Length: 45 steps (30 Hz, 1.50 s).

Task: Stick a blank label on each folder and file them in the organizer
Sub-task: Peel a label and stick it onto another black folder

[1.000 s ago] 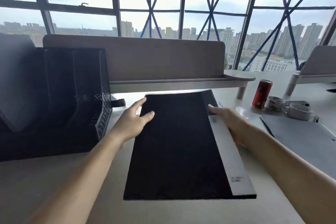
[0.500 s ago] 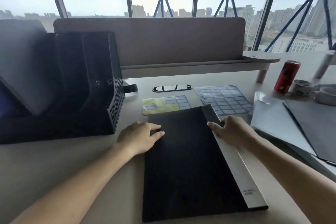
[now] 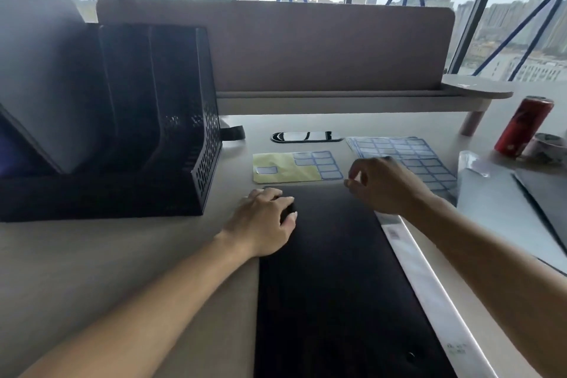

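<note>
black folder point(image 3: 337, 285): lies flat on the desk point(image 3: 92, 270), near centre, long side running near to far. a pale grey spine strip point(image 3: 429, 285) runs along its right edge.

left hand point(image 3: 264, 221): rests palm down on the far left corner of the folder, fingers relaxed and slightly bent, enclosing nothing.

right hand point(image 3: 386, 184): raised over the far right corner of the folder, fingers curled, thumb and forefinger close together. whether anything is pinched between them cannot be determined.

label stock: a yellow backing sheet point(image 3: 282, 167) lies just beyond the far edge of the folder. it carries a block of blue-bordered labels at its right end and a single one at its left. a full label sheet point(image 3: 411, 153) lies to its right, partly hidden by the right hand.

black organizer point(image 3: 171, 132): stands at far left, well apart from the black folder. a grey folder point(image 3: 46, 86) leans inside its left part; which compartment cannot be determined.

other items: grey folders point(image 3: 497, 202) lie at right, beside the spine strip. a red can point(image 3: 523, 129) stands at far right. a black oval insert point(image 3: 306, 136) sits in the desk beyond the yellow sheet, in front of the brown divider panel point(image 3: 306, 46).
</note>
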Motion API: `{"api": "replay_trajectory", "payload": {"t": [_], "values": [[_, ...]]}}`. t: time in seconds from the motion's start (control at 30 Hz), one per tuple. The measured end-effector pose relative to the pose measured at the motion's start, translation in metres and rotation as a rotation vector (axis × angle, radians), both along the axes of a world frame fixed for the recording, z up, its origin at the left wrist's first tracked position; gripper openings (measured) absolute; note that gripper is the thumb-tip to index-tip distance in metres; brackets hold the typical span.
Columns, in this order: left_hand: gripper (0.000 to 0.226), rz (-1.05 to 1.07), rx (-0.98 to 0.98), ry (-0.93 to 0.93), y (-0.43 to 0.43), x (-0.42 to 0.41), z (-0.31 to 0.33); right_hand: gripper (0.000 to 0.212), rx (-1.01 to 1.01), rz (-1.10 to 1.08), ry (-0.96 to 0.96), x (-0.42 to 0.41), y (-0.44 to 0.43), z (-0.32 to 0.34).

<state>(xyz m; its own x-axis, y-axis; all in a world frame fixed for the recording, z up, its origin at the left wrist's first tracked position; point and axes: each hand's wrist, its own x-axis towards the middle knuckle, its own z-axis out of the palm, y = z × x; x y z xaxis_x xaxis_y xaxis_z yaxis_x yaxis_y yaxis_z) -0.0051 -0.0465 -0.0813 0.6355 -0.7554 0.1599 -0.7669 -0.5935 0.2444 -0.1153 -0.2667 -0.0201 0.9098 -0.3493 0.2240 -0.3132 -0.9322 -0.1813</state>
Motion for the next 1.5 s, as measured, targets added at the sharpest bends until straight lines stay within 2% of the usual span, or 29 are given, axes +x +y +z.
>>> {"api": "replay_trajectory", "payload": {"t": [0.1, 0.27, 0.33, 0.5, 0.6, 0.8, 0.87, 0.97, 1.07, 1.13, 1.17, 1.23, 1.3, 1.4, 1.5], "values": [[0.050, 0.012, 0.002, -0.016, 0.001, -0.001, -0.001, 0.035, 0.039, 0.094, 0.119, 0.054, 0.017, 0.000], [0.050, 0.009, -0.033, 0.031, 0.003, 0.002, -0.006, 0.050, 0.142, 0.149, 0.166, 0.139, 0.044, -0.018], [0.051, 0.000, -0.036, 0.020, 0.003, 0.004, -0.006, 0.065, 0.143, 0.148, 0.206, 0.165, 0.045, -0.022], [0.052, -0.007, -0.039, 0.008, 0.003, 0.007, -0.010, 0.119, 0.181, 0.082, 0.367, 0.204, 0.021, -0.010], [0.052, -0.015, -0.043, -0.001, 0.004, 0.008, -0.009, 0.127, 0.160, 0.087, 0.458, 0.213, 0.014, -0.004], [0.052, -0.028, -0.066, 0.003, 0.004, 0.009, -0.009, 0.118, 0.077, 0.094, 0.561, 0.227, 0.014, 0.001], [0.052, -0.027, -0.075, -0.002, 0.005, 0.011, -0.011, 0.104, 0.057, 0.141, 0.520, 0.230, 0.018, 0.003], [0.052, -0.037, -0.102, 0.024, 0.004, 0.011, -0.012, 0.073, 0.038, 0.210, 0.379, 0.227, 0.024, 0.015], [0.049, -0.031, -0.170, 0.052, 0.004, 0.011, -0.012, 0.033, 0.179, 0.266, 0.209, 0.209, 0.026, 0.050], [0.046, -0.005, -0.273, 0.117, 0.007, 0.015, -0.007, 0.045, 0.248, 0.341, 0.102, 0.188, 0.030, 0.076], [0.045, 0.027, -0.355, 0.155, 0.009, 0.017, -0.003, 0.043, 0.266, 0.360, 0.039, 0.174, 0.033, 0.086], [0.043, 0.123, -0.571, 0.229, 0.015, 0.024, 0.012, 0.022, 0.313, 0.363, -0.038, 0.141, 0.037, 0.101], [0.049, 0.197, -0.746, 0.278, 0.022, 0.029, 0.030, 0.008, 0.443, 0.371, -0.102, 0.101, 0.041, 0.103], [0.061, 0.167, -0.821, 0.375, 0.037, 0.031, 0.066, 0.015, 0.675, 0.446, -0.250, 0.047, 0.048, 0.090], [0.040, -0.049, -0.818, 0.661, 0.046, 0.014, 0.102, 0.015, 0.853, 0.464, -0.332, 0.016, 0.055, 0.083]]}}
